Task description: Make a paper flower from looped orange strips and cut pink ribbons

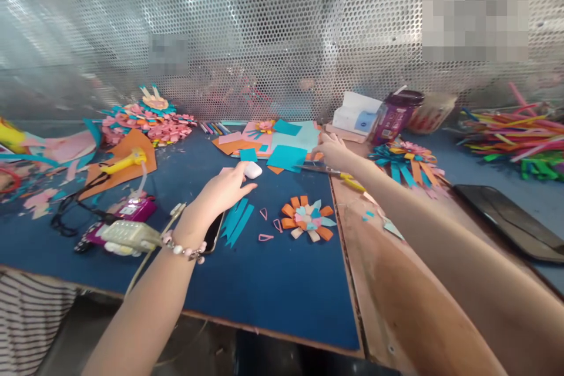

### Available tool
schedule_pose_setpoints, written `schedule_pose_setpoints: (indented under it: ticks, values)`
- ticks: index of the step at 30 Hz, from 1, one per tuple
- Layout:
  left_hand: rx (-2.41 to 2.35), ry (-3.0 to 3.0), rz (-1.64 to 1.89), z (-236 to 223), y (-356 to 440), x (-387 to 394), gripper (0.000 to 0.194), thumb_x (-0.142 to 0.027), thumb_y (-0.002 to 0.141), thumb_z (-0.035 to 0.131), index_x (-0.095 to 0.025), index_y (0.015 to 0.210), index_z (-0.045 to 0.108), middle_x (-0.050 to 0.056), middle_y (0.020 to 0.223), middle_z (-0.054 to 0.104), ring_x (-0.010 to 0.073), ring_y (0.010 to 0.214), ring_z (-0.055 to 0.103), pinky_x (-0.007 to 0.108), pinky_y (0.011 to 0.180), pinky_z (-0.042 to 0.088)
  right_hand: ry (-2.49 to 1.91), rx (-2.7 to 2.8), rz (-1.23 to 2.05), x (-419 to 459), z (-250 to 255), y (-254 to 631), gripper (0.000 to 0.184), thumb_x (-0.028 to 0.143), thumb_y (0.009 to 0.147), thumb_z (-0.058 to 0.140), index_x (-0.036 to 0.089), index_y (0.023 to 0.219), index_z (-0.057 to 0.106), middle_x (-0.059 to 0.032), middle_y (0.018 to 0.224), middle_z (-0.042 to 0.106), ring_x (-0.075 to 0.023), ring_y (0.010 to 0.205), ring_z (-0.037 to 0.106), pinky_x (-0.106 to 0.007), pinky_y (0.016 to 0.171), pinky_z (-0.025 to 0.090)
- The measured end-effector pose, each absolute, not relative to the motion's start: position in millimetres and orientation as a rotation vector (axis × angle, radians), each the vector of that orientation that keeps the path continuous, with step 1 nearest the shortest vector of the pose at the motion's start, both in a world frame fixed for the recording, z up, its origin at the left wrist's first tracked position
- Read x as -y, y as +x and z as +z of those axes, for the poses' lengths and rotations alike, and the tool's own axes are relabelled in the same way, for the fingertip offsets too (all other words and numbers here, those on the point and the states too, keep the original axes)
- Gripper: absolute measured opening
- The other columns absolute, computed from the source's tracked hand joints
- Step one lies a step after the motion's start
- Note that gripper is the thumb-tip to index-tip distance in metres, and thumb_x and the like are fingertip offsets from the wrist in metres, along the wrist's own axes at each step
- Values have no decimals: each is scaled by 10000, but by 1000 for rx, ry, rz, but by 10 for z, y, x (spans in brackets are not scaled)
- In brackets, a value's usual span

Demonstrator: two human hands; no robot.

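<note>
My left hand point(220, 194) reaches forward over the blue table top point(273, 294); its fingers lie stretched out just short of a small white case point(252, 170), above a dark phone point(214, 232) and teal paper strips point(238, 220). My right hand point(333, 151) rests farther back on the edge of the teal paper sheets point(288, 147), fingers curled, beside scissors with yellow handles point(341, 175). Whether it grips anything is hidden. An orange and teal paper flower point(308, 218) lies between my arms.
A yellow glue gun point(126, 161) lies on orange paper at left, near a purple device point(127, 211). Paper flowers point(150, 117) sit at the back left, a tissue box point(358, 114) and jar point(396, 114) at back right, coloured strips point(515, 132) far right, a dark tablet point(506, 220) beside them.
</note>
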State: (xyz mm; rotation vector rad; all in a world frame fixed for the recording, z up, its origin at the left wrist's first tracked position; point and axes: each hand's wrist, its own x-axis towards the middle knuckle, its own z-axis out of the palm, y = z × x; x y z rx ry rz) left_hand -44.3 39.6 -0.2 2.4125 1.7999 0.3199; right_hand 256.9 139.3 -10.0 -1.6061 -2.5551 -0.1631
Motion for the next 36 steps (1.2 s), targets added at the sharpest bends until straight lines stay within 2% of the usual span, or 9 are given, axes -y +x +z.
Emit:
schedule_pose_setpoints:
  ticks: [4,10,16,22,28,32,36]
  values:
    - [-1816,2384,338,-29,-466,-406,671,-424,836,583,-190,1393,292,142,1103,661,260,1020,640,346,854,472,-1508,2645,-135,-1385,-39,2636,257,167,820,588,291,1010,708,-106,1121,462,-285,1096,388,-404,917,323]
    - [-1800,2377,344,-59,-477,-449,702,-438,838,571,-186,1415,261,137,1088,666,264,1020,632,341,835,468,-1509,2758,-75,-1460,9,2644,179,247,801,654,294,967,705,-91,1111,443,-290,1082,389,-408,897,333]
    - [-1821,2358,319,-66,-470,-495,649,-448,834,561,-199,1381,315,116,1051,675,269,997,632,332,785,471,-1589,2799,-25,-1586,0,2672,118,288,807,643,273,906,705,-99,1062,489,-295,1017,438,-418,833,378]
    - [-1836,2385,270,-32,-449,-454,542,-498,849,512,-231,1311,415,84,974,687,272,942,644,321,707,470,-1613,2813,-64,-1559,-58,2648,113,258,821,614,216,887,696,-124,1079,523,-315,1061,438,-422,850,374]
    - [-1831,2419,245,3,-424,-418,379,-499,851,501,-244,1131,525,55,935,689,252,916,644,292,688,461,-1605,2739,-240,-1435,-120,2645,219,100,813,520,163,966,664,-170,1180,488,-335,1139,388,-457,917,341]
    - [-1809,2450,224,26,-413,-405,323,-498,861,477,-229,1015,571,56,944,683,242,904,638,298,710,460,-1640,2673,-282,-1391,-75,2697,195,121,804,522,138,941,661,-180,1205,488,-356,1155,376,-473,922,342]
    - [-1830,2457,224,25,-425,-400,322,-495,854,490,-224,1002,583,60,952,681,241,892,640,300,719,460,-1720,2591,-270,-1275,56,2782,288,119,808,505,116,1072,619,-196,1255,480,-385,1208,344,-496,937,322]
